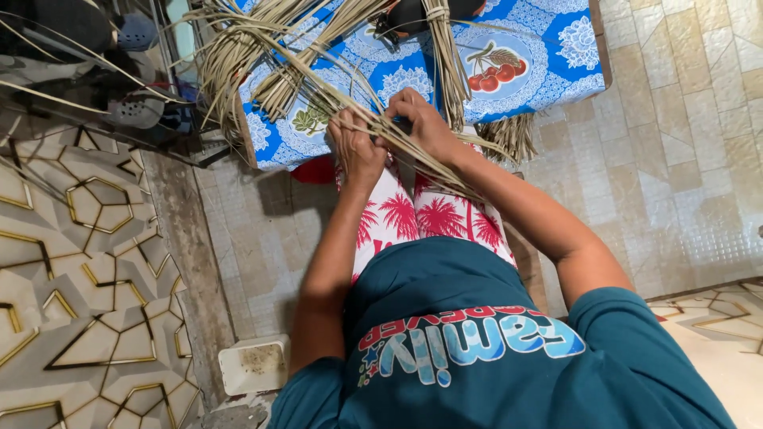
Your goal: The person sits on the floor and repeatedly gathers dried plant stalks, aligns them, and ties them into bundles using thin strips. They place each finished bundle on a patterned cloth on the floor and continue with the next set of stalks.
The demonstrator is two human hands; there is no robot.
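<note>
Gripping dried straw strips (413, 147), both hands' fingers (362, 135) close beside blue table (548, 71) bundles (262, 63).

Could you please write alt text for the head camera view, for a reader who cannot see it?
Seen from above, a seated person's left hand and right hand grip a bundle of long dried straw strips over their lap. In front stands a table with a blue flowered cloth holding more tied straw bundles; a small white tray sits on the tiled floor.

Dried leaf strips (318, 87) crowd the table (548, 71); right floor (683, 159) open.
</note>
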